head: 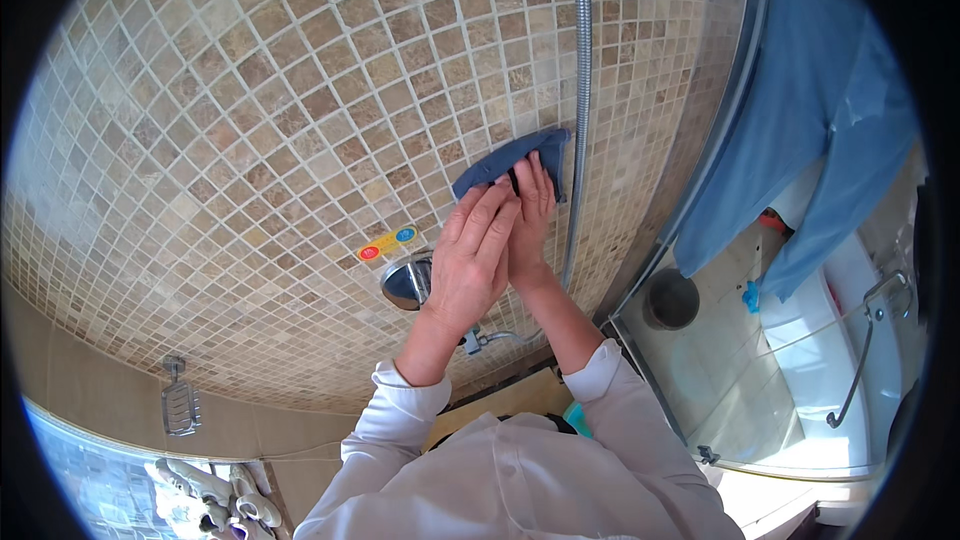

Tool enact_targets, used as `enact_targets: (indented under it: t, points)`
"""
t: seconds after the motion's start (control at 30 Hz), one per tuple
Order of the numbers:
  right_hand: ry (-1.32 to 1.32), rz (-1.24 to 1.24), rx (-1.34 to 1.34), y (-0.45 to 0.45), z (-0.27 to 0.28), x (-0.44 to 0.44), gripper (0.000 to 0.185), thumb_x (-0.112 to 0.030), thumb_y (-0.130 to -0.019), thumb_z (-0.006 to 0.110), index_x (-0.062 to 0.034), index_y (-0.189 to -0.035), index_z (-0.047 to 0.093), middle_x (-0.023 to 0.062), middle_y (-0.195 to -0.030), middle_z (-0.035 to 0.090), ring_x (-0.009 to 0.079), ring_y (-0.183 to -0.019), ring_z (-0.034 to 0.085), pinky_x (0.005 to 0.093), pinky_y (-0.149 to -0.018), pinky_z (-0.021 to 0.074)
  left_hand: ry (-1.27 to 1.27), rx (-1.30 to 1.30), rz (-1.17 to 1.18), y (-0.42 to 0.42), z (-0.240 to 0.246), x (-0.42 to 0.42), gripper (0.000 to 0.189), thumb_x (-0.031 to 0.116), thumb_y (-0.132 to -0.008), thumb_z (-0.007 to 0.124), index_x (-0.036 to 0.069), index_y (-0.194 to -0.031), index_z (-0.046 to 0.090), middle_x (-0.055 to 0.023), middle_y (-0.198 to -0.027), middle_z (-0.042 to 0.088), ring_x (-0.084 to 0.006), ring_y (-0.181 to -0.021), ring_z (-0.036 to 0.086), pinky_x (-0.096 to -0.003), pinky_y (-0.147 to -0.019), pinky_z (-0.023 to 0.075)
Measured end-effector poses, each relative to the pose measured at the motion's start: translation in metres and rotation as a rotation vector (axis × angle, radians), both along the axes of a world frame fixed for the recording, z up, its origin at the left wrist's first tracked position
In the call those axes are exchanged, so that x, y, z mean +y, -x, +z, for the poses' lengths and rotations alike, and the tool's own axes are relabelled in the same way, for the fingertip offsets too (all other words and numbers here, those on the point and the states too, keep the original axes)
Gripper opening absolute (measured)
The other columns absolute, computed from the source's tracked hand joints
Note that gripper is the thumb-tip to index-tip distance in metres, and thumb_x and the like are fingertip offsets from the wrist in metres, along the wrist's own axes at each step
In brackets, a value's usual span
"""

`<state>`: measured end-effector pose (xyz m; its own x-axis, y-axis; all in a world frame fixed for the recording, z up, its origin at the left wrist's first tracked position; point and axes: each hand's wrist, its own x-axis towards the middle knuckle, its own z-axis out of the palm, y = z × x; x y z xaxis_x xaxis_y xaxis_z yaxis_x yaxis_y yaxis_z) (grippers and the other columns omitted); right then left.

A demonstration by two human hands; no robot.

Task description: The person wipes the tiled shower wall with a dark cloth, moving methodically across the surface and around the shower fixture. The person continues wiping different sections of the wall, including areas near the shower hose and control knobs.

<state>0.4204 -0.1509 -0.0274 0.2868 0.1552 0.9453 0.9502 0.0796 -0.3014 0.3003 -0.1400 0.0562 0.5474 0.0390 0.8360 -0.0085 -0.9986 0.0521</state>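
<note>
A folded blue cloth [495, 165] lies against a wall of brown mosaic tiles [337, 82]. Both of my hands are on it, close together. The fingers of my right hand [531, 232] press its lower right part. My left hand [472, 247] overlaps the right, its fingertips at the cloth's lower edge, where dark folds show. Just right of the cloth runs a metal shower hose [581, 90]. Below my left wrist, a chrome shower mixer [405, 281] is partly hidden. A yellow sticker [387, 243] with a red and a blue dot is above the mixer.
A wire soap dish [181, 406] is fixed low on the left, with pale shoes [217, 499] beyond it. On the right, past a metal-framed glass panel [675, 214], are blue trousers [795, 112], a dark bin [671, 298], a white bathtub [806, 337] and a metal handle [870, 345].
</note>
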Motion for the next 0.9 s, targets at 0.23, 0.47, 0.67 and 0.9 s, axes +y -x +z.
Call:
enact_targets:
  t: [0.23, 0.47, 0.67, 0.9]
  points:
    - [0.174, 0.075, 0.082, 0.014, -0.046, -0.025, 0.050, -0.020, -0.095, 0.061, -0.0013, -0.140, 0.052, 0.0191, -0.152, 0.041, 0.0398, -0.144, 0.036, 0.0561, -0.115, 0.0245, 0.019, 0.102, 0.141, 0.017, -0.040, 0.006, 0.043, -0.007, -0.082, 0.061, -0.004, -0.125, 0.062, -0.0205, -0.134, 0.058, -0.0387, -0.121, 0.059, -0.0446, -0.101, 0.0505]
    - [0.024, -0.093, -0.056, -0.018, 0.036, -0.010, 0.048, -0.018, -0.094, 0.060, -0.0099, -0.141, 0.055, 0.0160, -0.152, 0.044, 0.0384, -0.143, 0.038, 0.0531, -0.113, 0.0283, -0.117, 0.001, 0.161, -0.011, 0.016, 0.007, 0.043, -0.002, -0.084, 0.062, -0.007, -0.127, 0.062, -0.0231, -0.139, 0.056, -0.0405, -0.128, 0.055, -0.0465, -0.106, 0.0472]
    - [0.118, -0.100, 0.019, -0.003, -0.036, -0.013, 0.049, -0.022, -0.096, 0.058, -0.0084, -0.143, 0.052, 0.0192, -0.154, 0.040, 0.0385, -0.142, 0.038, 0.0537, -0.112, 0.0258, -0.083, 0.149, 0.145, 0.003, -0.032, 0.010, 0.040, -0.001, -0.083, 0.063, -0.007, -0.123, 0.063, -0.0220, -0.137, 0.057, -0.0402, -0.127, 0.055, -0.0478, -0.107, 0.0465]
    - [-0.054, -0.244, 0.210, -0.024, -0.003, -0.004, 0.051, -0.028, -0.102, 0.046, -0.0074, -0.149, 0.042, 0.0214, -0.156, 0.035, 0.0407, -0.145, 0.033, 0.0563, -0.115, 0.0243, -0.028, 0.161, -0.109, -0.041, 0.013, -0.001, 0.037, 0.000, -0.083, 0.067, -0.004, -0.120, 0.064, -0.0214, -0.133, 0.059, -0.0409, -0.127, 0.055, -0.0473, -0.106, 0.0461]
